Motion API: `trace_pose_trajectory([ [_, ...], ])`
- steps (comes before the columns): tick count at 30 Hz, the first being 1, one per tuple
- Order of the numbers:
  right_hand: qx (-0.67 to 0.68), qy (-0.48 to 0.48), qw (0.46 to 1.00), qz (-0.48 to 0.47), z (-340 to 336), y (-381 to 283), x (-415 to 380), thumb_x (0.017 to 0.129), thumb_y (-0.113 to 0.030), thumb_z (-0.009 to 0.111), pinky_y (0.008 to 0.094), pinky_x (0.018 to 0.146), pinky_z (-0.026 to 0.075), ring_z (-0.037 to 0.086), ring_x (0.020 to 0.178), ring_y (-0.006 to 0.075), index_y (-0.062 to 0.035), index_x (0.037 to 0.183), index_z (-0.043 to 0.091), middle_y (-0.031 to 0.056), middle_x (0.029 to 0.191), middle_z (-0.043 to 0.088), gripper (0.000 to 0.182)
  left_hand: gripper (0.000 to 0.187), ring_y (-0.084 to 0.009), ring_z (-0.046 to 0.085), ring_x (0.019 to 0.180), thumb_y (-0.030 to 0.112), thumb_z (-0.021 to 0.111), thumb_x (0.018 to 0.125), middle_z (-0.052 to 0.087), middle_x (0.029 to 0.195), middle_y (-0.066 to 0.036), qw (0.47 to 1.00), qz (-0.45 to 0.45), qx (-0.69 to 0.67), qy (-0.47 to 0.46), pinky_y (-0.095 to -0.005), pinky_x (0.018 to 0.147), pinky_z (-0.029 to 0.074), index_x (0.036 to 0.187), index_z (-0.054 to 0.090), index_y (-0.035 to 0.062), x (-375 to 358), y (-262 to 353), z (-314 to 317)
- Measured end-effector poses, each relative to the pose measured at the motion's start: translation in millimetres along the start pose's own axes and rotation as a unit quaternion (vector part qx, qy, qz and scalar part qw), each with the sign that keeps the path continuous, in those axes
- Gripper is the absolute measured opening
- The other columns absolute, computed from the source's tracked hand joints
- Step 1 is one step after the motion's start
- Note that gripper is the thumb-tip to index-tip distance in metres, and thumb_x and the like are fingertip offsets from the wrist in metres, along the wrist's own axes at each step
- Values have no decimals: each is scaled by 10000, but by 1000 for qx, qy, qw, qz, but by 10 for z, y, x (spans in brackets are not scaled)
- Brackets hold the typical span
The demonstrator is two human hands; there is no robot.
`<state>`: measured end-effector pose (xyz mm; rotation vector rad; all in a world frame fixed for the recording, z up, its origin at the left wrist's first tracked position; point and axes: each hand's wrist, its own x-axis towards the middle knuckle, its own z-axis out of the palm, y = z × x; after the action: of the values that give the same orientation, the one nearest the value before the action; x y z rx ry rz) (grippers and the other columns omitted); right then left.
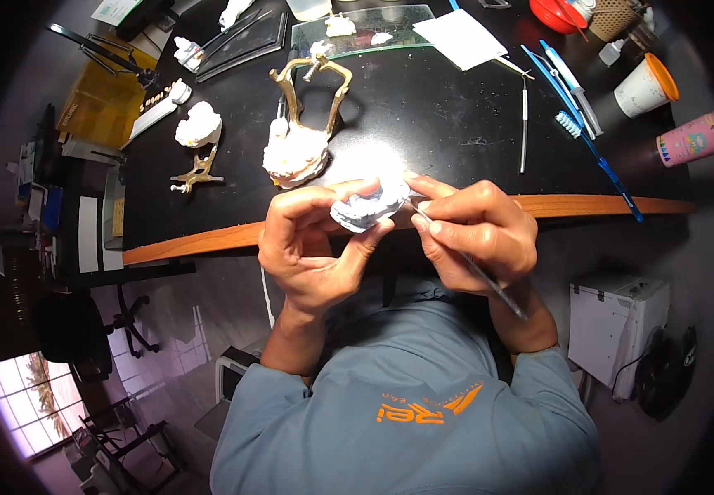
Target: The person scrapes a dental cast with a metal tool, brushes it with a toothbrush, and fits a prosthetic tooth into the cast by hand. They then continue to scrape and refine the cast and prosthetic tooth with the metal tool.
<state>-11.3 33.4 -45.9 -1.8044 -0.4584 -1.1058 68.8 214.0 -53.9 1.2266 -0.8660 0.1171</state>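
Between the thumb and fingers of my left hand [312, 243] is a whitish dental cast [365, 206], held up over the table's front edge. My right hand [485, 235] grips a thin metal carving tool [489, 285] like a pen. The tool's tip is at the cast's right side; whether it touches cannot be made out. Just beyond my left hand stands a brass dental articulator [336, 99] with a plaster model [295, 157] on it. Strong light washes out detail on the cast.
Farther left lies another plaster model on a brass frame [198, 169]. A glass slab [357, 33] and white paper [464, 37] are at the back. A blue toothbrush [596, 157], orange-rimmed cup [642, 87] and pink can [691, 139] stand or lie right. Wooden edging [200, 243] borders the table.
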Motion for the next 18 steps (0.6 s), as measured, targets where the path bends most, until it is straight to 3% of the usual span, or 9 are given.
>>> trace_pose_trajectory([
  [7,-62,-24,997,-34,10,-31,-25,773,121,821,400,811,695,788,990,404,-3,859,694,157,937,722,198,552,-304,749,1096,-45,891,810,728,1164,-312,999,14,43,-13,-404,959,627,1189,491,-11,-27,-12,-36],
  [18,-109,-38,992,-56,36,-15,-53,790,136,805,378,794,698,782,1026,395,15,844,681,160,952,725,181,498,-300,747,1112,-91,875,804,740,1138,-271,997,19,77,11,-404,964,631,1190,563,-62,-59,-7,28],
])
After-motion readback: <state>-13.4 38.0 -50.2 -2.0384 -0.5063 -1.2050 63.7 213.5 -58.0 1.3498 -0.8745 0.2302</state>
